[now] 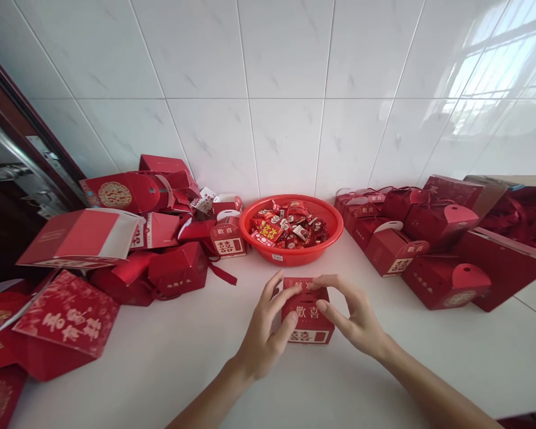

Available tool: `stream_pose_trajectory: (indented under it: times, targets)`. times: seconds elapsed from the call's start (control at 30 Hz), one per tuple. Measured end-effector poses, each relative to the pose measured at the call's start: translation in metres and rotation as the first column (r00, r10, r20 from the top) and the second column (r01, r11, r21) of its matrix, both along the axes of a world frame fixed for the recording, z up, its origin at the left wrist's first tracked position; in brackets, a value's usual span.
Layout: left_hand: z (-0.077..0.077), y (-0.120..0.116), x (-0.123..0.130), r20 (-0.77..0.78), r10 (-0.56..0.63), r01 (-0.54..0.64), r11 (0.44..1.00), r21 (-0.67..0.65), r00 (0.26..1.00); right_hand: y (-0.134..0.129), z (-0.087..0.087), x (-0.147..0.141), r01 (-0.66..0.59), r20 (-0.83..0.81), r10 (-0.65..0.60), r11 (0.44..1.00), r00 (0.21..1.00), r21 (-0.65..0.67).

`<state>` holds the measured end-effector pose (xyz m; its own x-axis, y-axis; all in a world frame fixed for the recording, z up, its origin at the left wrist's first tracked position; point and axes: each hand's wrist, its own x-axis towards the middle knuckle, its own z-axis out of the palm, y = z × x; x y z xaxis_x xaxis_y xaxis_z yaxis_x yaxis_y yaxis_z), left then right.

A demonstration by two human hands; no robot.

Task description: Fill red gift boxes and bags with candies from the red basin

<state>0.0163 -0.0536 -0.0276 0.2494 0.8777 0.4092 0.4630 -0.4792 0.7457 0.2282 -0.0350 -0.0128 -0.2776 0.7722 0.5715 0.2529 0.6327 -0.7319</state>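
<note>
A small red candy box (308, 311) with white and gold characters stands upright on the white tabletop in front of me. My left hand (268, 326) curves around its left side, with the thumb at the front and the fingers at the top flaps. From the right, my right hand (352, 316) holds the top, its thumb near the front panel and its index finger at the far flap. The top flaps lean together. Just behind the box sits a red plastic basket (290, 257) with wrapped candies (290, 225) in it.
On the left lie several red gift boxes (178, 271), some unfolded or tipped over. Several closed candy boxes (390, 249) stand on the right beside a cardboard carton (513, 180) filled with red items. A tiled wall (286, 137) rises behind; a door handle (9, 149) is at far left.
</note>
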Motion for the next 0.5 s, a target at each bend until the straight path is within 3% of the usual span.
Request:
stream_pose_trajectory:
  times: [0.17, 0.5]
  targets:
    - [0.003, 0.0022, -0.0002, 0.129, -0.068, 0.079, 0.993, -0.085, 0.989, 0.0038, 0.0, 0.0052, 0.039, 0.023, -0.04, 0.998, 0.999, 0.05]
    - [0.0026, -0.0012, 0.0042, 0.154, 0.0, 0.021, 0.99, -0.139, 0.988, 0.008, 0.0006, 0.0028, -0.023, 0.154, 0.011, 0.997, 0.988, 0.072]
